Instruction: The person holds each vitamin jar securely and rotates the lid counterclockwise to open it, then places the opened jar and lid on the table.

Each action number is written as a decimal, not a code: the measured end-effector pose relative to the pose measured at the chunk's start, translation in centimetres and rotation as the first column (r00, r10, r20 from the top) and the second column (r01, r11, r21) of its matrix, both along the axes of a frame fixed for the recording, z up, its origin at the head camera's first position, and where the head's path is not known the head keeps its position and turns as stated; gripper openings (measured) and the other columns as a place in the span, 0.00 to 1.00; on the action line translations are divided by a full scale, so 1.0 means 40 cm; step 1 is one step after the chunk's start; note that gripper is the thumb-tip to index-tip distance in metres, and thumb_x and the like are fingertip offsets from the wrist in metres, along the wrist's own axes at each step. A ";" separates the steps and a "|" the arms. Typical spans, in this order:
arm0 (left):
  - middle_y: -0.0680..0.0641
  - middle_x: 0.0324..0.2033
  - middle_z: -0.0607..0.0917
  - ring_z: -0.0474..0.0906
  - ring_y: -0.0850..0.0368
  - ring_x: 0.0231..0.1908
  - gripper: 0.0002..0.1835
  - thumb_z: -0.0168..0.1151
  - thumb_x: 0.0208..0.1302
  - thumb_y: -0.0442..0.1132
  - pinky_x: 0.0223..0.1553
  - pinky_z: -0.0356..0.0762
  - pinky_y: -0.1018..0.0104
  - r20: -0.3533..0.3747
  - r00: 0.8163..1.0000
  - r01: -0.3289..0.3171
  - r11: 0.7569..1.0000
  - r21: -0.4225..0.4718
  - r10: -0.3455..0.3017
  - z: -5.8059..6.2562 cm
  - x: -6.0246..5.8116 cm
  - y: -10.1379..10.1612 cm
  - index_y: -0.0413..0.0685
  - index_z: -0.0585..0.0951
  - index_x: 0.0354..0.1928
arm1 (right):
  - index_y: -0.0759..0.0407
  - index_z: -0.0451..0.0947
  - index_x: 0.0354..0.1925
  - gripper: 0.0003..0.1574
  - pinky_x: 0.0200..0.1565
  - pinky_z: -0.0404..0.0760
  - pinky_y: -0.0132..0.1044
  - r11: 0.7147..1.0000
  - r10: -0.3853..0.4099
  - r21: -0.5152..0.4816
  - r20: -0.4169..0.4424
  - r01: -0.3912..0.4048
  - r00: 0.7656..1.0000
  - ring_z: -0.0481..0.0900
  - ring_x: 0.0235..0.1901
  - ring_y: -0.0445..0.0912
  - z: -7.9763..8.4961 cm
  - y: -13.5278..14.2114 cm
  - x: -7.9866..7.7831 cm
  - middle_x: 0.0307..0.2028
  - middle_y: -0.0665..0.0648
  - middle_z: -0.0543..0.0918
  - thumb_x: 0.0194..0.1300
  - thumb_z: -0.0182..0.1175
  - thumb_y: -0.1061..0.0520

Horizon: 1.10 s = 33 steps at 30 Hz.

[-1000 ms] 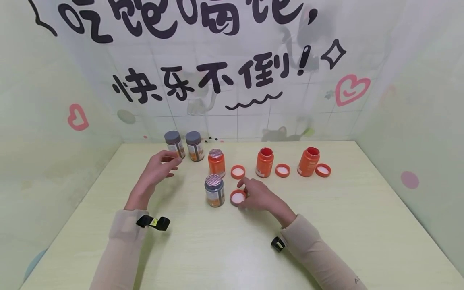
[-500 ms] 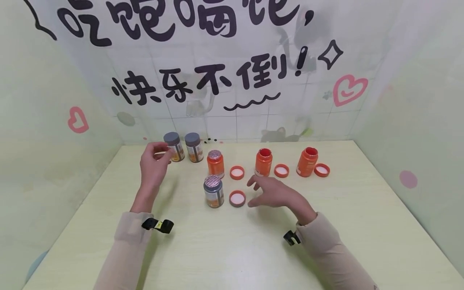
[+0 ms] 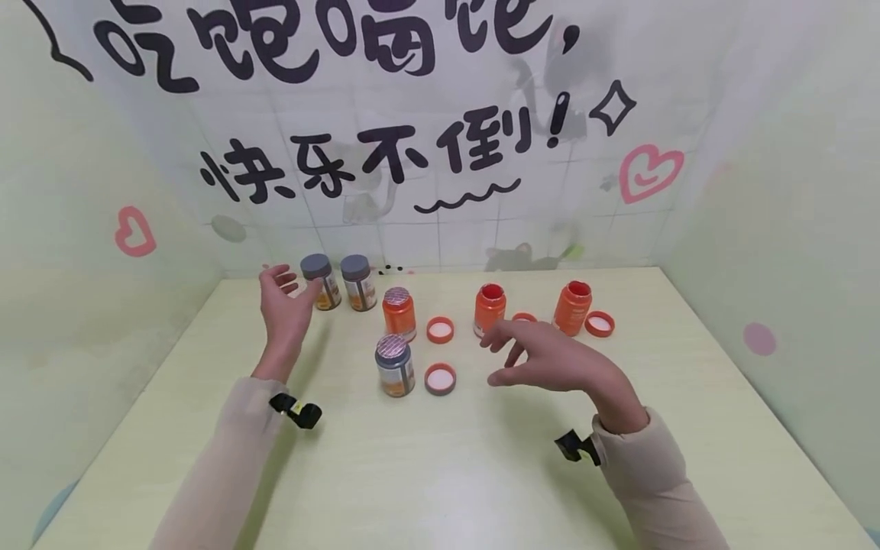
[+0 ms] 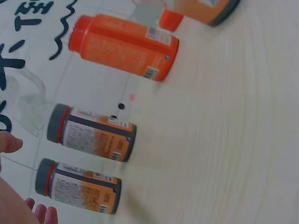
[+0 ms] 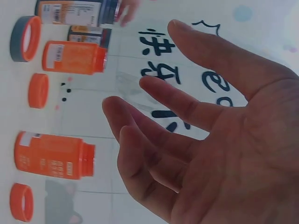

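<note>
From my remote station: the left hand, thumb spread from loosely bent fingers, holds nothing beside the leftmost grey-capped jar, upright at the back left of the table. The right hand, thumb apart, also holds nothing. I judge the jar stiff, fairly light, slightly slick, best held round its body.
</note>
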<state>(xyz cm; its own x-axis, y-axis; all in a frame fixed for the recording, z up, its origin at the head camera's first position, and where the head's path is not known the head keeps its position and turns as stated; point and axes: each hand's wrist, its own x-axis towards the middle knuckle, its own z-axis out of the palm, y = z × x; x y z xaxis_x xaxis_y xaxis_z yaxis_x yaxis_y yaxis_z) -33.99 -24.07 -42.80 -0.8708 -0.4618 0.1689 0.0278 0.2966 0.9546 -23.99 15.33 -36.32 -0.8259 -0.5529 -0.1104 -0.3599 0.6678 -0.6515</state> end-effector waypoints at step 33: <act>0.43 0.63 0.73 0.71 0.49 0.60 0.34 0.62 0.64 0.53 0.63 0.70 0.50 0.105 0.986 0.139 0.986 -0.093 -0.129 -0.096 -0.083 -0.060 0.54 0.62 0.69 | 0.44 0.77 0.55 0.24 0.46 0.80 0.40 0.999 0.040 -0.004 -0.034 -0.040 0.999 0.84 0.42 0.39 0.030 0.031 0.022 0.52 0.46 0.81 0.62 0.67 0.44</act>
<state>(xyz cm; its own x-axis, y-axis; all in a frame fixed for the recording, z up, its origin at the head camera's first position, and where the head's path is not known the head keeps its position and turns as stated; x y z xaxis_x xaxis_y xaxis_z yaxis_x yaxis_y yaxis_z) -37.30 -26.49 -46.66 -0.9384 -0.3246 0.1186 -0.0188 0.3905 0.9204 -23.10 16.55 -35.14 -0.8061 -0.5863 -0.0797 -0.4087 0.6492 -0.6415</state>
